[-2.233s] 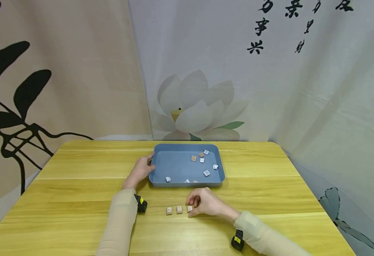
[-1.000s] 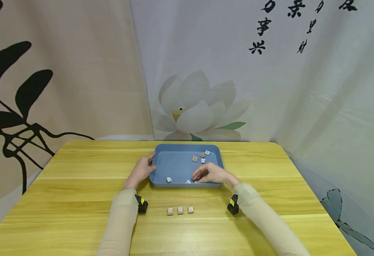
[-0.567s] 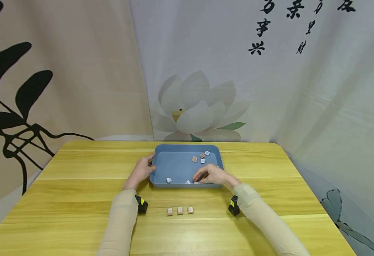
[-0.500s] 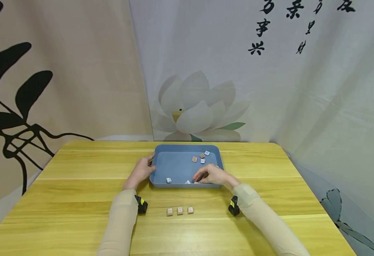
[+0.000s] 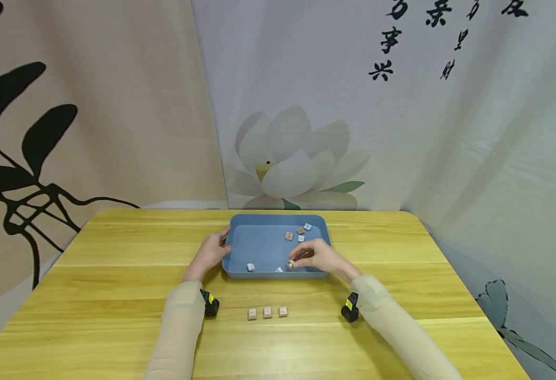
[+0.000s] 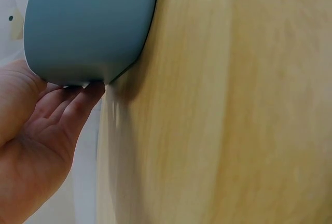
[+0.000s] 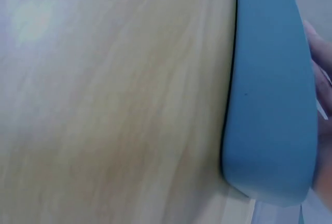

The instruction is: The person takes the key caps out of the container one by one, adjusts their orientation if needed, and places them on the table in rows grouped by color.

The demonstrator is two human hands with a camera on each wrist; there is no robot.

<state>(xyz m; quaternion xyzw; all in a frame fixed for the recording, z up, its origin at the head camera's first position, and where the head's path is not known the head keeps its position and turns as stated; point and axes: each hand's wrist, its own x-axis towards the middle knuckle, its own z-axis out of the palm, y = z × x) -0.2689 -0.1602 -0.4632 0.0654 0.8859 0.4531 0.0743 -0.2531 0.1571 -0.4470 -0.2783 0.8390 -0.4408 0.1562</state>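
In the head view my left hand (image 5: 209, 252) holds the left end of the blue tray (image 5: 255, 240). Its thumb is at the rim, and the left wrist view shows the fingers against the tray's end wall (image 6: 88, 32). Over the tray's front right part, my right hand (image 5: 320, 255) pinches a small beige keycap (image 5: 290, 264) between thumb and fingertips. In the right wrist view the tray's wall (image 7: 272, 94) hides most of that hand. Three keycaps stand in a spaced row on the table: left (image 5: 252, 314), middle (image 5: 267, 313) and right (image 5: 283, 312).
Several loose keycaps lie in the tray, among them a brown one (image 5: 289, 236) at the back right and white ones at the front left (image 5: 251, 267) and front wall (image 5: 279, 269). A wooden table (image 5: 130, 295) carries everything. A printed curtain (image 5: 306, 79) hangs behind.
My right hand went from the right keycap of the row to the tray, reached down at its front wall, and has now lifted a keycap slightly. The left hand stays on the tray.
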